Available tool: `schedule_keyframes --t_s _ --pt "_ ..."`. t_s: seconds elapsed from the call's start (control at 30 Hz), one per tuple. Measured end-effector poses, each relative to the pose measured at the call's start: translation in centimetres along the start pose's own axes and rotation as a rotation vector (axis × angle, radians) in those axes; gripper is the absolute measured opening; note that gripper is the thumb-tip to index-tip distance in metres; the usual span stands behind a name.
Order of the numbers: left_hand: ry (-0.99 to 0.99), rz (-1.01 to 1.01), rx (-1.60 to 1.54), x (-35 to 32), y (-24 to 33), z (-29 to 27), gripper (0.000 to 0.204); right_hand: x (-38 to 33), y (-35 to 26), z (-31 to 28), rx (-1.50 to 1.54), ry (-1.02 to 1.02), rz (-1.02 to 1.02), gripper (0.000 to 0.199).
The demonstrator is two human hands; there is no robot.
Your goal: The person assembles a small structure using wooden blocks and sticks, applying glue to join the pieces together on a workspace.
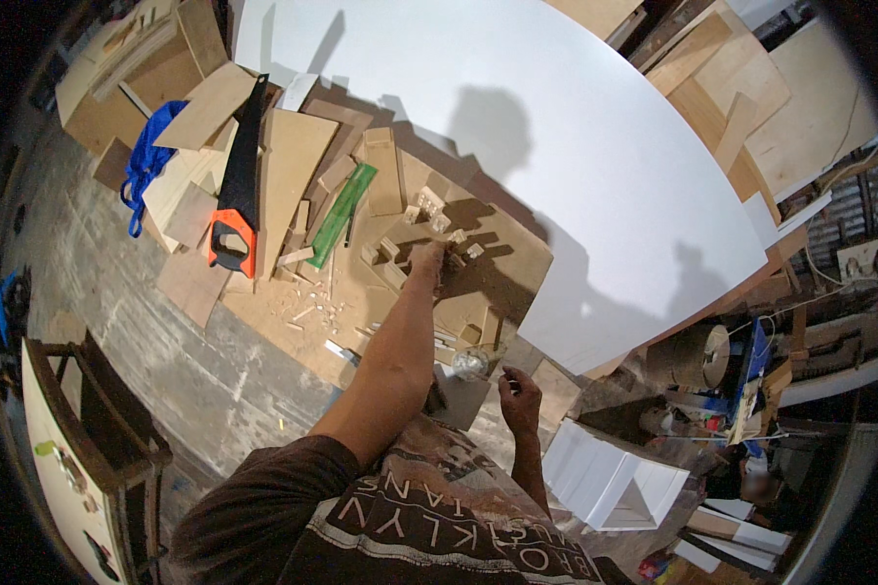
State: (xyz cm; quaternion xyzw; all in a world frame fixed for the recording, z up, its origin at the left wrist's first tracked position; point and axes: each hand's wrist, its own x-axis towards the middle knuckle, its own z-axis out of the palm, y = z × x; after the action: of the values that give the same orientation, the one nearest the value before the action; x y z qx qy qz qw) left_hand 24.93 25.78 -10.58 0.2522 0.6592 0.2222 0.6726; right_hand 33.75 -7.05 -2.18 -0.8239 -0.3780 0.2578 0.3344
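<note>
Plywood floor (283, 322) litter: handsaw (236, 195), green level (341, 214), blocks (429, 210) near left hand (429, 258).

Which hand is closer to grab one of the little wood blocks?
Probably the left hand: it is stretched out right among the small wood blocks on the board. The right hand is pulled back near the body.

One handsaw (236, 195), one green ruler (341, 214)
</note>
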Motion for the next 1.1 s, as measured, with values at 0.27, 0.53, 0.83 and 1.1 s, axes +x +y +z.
schedule_keyframes --t_s 0.27,0.53,0.83,1.1 --pt "0.023 0.048 0.035 2.9 -1.3 0.3 0.048 0.1 0.0 0.0 -0.005 0.002 -0.017 0.024" --pt "0.056 0.136 0.01 3.2 -3.1 2.7 0.064 -0.3 1.0 -0.4 0.003 0.021 0.059 0.026" --pt "0.105 0.275 -0.013 6.7 -4.4 1.7 0.062 -0.2 0.0 -0.1 -0.009 -0.014 0.006 0.026" --pt "-0.001 0.378 -0.195 7.5 -4.7 2.6 0.041 -1.1 0.1 -0.6 -0.012 -0.001 0.046 0.028"
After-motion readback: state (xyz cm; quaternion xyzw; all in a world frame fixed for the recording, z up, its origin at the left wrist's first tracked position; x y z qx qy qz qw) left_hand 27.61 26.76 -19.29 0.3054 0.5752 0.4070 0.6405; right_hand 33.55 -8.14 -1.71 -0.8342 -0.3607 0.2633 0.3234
